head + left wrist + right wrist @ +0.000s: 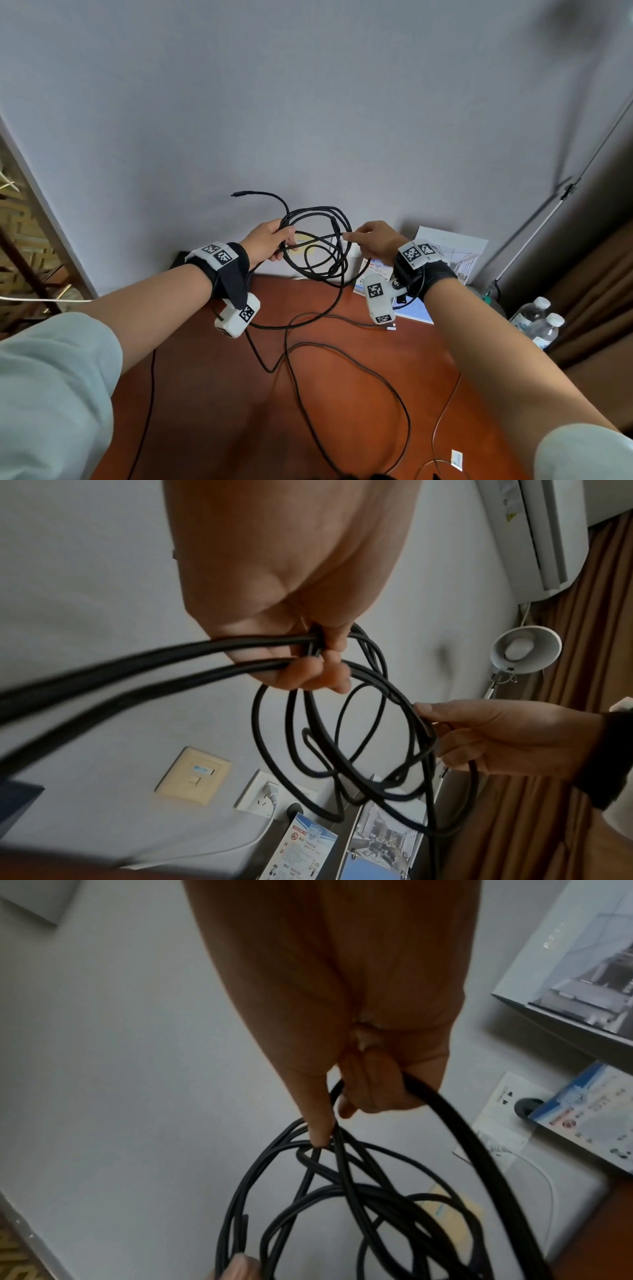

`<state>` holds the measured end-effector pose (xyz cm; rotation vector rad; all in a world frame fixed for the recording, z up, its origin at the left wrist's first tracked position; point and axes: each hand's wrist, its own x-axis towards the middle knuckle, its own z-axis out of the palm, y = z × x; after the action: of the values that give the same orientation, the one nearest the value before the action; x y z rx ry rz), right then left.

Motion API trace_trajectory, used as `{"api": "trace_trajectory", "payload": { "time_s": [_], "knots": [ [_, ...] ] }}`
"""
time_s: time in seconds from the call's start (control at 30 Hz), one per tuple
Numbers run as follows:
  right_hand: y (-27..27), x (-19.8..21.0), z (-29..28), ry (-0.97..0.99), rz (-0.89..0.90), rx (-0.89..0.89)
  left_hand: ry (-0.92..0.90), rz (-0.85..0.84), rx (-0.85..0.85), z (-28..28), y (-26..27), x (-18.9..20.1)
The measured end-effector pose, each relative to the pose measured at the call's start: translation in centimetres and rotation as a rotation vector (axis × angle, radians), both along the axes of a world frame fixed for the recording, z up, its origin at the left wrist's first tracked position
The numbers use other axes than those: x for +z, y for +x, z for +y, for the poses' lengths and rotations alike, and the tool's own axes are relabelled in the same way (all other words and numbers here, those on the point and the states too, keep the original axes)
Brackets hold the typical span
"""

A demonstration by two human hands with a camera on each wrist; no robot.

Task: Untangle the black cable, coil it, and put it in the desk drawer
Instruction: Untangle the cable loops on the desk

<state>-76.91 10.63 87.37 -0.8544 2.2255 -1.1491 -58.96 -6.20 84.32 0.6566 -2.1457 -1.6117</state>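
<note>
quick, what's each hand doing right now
Left hand: fingers curled round the black cable loops.
Right hand: fingers holding the same coil's other side.

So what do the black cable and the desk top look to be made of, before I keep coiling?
Black cable: looks like a matte rubber or plastic jacket, possibly braided; no shine, and it bends into soft loops between the left hand and right hand. Desk top: reddish-brown, smooth and semi-gloss with a soft sheen, probably wood veneer or laminate; no grain is clear enough to tell which.
</note>
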Motion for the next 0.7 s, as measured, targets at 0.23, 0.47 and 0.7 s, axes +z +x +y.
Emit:
{"api": "trace_trajectory", "payload": {
  "time_s": [0.23, 0.47, 0.7],
  "knots": [
    [-0.9, 0.0, -0.6, -0.583, -0.183, -0.451, 0.181, 0.010, 0.082, -0.8, 0.7, -0.2],
    [-2.3, -0.8, 0.3, -0.995, -0.497, -0.729, 0.432, 0.038, -0.017, -1.1, 2.2, 0.4],
    [0.4, 1.3, -0.5, -1.070, -0.624, -0.372, 0.411, -0.086, -0.079, -0.3, 1.8, 0.4]
  ]
}}
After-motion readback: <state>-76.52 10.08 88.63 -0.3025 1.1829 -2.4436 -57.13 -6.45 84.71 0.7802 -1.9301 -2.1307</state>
